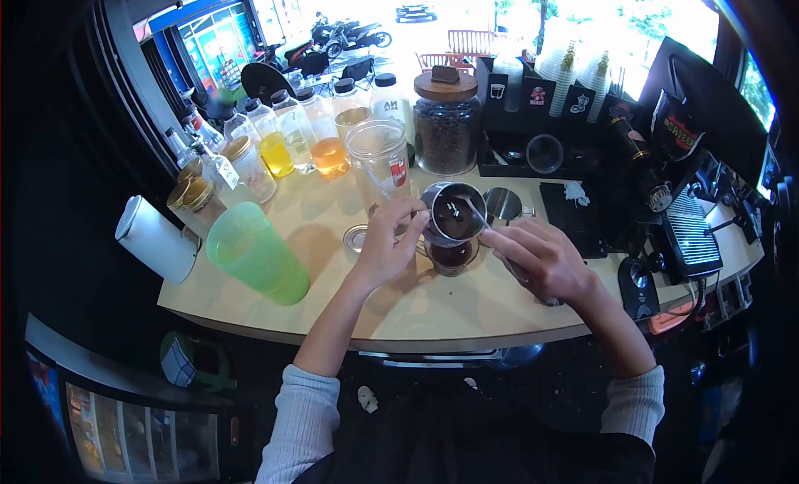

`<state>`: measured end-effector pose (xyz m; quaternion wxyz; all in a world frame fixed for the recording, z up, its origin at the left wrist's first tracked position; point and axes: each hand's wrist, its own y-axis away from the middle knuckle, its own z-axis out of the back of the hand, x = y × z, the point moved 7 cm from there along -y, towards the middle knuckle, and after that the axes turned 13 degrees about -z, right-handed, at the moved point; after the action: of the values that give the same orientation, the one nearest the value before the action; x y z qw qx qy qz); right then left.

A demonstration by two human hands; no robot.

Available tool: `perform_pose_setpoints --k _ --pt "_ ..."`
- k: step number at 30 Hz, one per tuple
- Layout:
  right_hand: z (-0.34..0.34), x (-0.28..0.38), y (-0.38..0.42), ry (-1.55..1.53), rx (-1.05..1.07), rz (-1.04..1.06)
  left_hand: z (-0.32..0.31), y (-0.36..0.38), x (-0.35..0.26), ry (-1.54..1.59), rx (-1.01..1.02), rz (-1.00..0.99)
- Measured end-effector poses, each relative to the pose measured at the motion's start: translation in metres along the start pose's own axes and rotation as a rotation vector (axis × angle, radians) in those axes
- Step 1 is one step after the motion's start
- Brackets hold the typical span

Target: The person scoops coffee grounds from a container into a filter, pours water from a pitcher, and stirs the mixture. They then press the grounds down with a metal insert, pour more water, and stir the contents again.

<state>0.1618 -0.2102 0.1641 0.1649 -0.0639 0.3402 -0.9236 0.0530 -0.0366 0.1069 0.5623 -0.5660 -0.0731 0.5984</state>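
Note:
My left hand (396, 241) pinches the rim of a small metal cup (455, 189), which tilts toward me with dark brown contents inside. Into this cup dips a thin metal spoon (476, 209), gripped by the closed fingers of my right hand (541, 258). Directly beneath the cup, a clear glass (454, 258) stands on the counter with dark contents, partly covered by the cup. A round metal lid (355, 238) lies left of my left hand. Behind that hand stands a tall clear plastic cup (376, 155) with a red mark.
A green tumbler (258, 255) and a white pitcher (156, 238) stand left on the counter (391, 322). Several bottles line the back, near a jar of dark beans (447, 122). A metal container (503, 204) sits behind my right hand. Coffee equipment (687, 230) occupies the right.

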Motion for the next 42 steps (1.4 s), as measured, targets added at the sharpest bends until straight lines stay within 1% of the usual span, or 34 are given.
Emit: perform_pose_setpoints --k 2,4,5,7,8,11,13,14,15,17,19,20,22,23,25,26,27,28,30,31,34,35,36,37,40,42 --pt "-0.004 0.001 0.007 -0.023 0.002 0.023 0.001 -0.001 -0.001 -0.038 -0.003 -0.028" --pt "-0.002 0.002 0.008 -0.047 0.008 0.045 0.000 0.002 0.007 0.068 -0.033 0.035" --pt "0.001 0.002 0.005 -0.013 0.015 0.018 -0.001 0.002 0.005 0.070 -0.030 0.036" --pt "0.002 0.001 0.003 0.019 0.022 -0.014 -0.002 -0.002 -0.007 -0.017 -0.009 -0.040" --pt "0.001 0.000 0.004 0.000 0.043 -0.006 -0.002 -0.001 -0.006 -0.018 -0.006 -0.041" --pt "-0.002 0.001 0.008 -0.030 0.050 0.024 0.000 -0.001 -0.002 -0.038 0.003 -0.025" --pt "-0.001 0.003 0.008 -0.046 0.040 0.040 -0.001 0.002 0.000 0.071 -0.011 0.040" --pt "0.000 0.001 0.004 -0.023 0.056 0.006 -0.002 0.002 0.000 0.072 -0.009 0.043" --pt "0.000 0.000 0.003 -0.001 0.072 -0.028 -0.002 0.001 -0.003 0.025 -0.007 0.005" --pt "-0.004 -0.001 0.008 -0.021 0.065 -0.002 0.001 0.000 -0.007 -0.026 -0.006 -0.035" --pt "-0.003 0.002 0.009 -0.035 0.060 0.023 0.003 0.002 -0.005 0.045 -0.023 0.031" --pt "0.001 0.006 0.007 -0.008 0.029 0.029 0.002 0.001 -0.005 0.047 -0.023 0.031" --pt "0.000 0.010 0.005 0.016 0.002 0.030 0.001 0.001 -0.011 -0.073 -0.003 -0.019" --pt "-0.002 0.010 0.003 0.045 -0.006 0.035 0.000 0.002 -0.013 -0.071 -0.003 -0.016" --pt "-0.003 0.012 0.002 0.077 -0.017 0.040 -0.001 -0.001 -0.021 -0.214 -0.002 -0.077" --pt "-0.006 0.015 0.003 0.104 0.026 0.055 -0.001 -0.001 -0.020 -0.215 -0.004 -0.080" --pt "-0.009 0.017 0.003 0.131 0.071 0.070 -0.001 0.000 -0.021 -0.260 -0.010 -0.131" --pt "-0.009 0.017 0.002 0.132 0.071 0.073 -0.002 0.001 -0.024 -0.303 -0.016 -0.180" --pt "-0.002 0.016 -0.001 0.161 -0.009 0.052 -0.004 0.002 -0.030 -0.345 -0.041 -0.204" --pt "-0.003 0.016 -0.001 0.161 -0.008 0.050 -0.005 0.002 -0.035 -0.386 -0.063 -0.229" --pt "-0.008 0.014 -0.002 0.152 0.038 0.020 -0.007 0.004 -0.044 -0.449 -0.104 -0.218" --pt "-0.008 0.017 -0.001 0.159 0.021 0.052 -0.008 0.005 -0.045 -0.449 -0.105 -0.221" --pt "-0.007 0.019 -0.001 0.165 0.004 0.084 -0.010 0.007 -0.044 -0.442 -0.093 -0.184" --pt "-0.007 0.020 -0.004 0.167 0.004 0.084 -0.011 0.008 -0.042 -0.434 -0.080 -0.145" --pt "0.000 0.018 -0.009 0.174 -0.057 0.029 -0.017 0.009 -0.046 -0.465 -0.077 -0.174" --pt "-0.010 0.020 -0.007 0.171 0.051 0.060 -0.018 0.010 -0.048 -0.483 -0.090 -0.187"
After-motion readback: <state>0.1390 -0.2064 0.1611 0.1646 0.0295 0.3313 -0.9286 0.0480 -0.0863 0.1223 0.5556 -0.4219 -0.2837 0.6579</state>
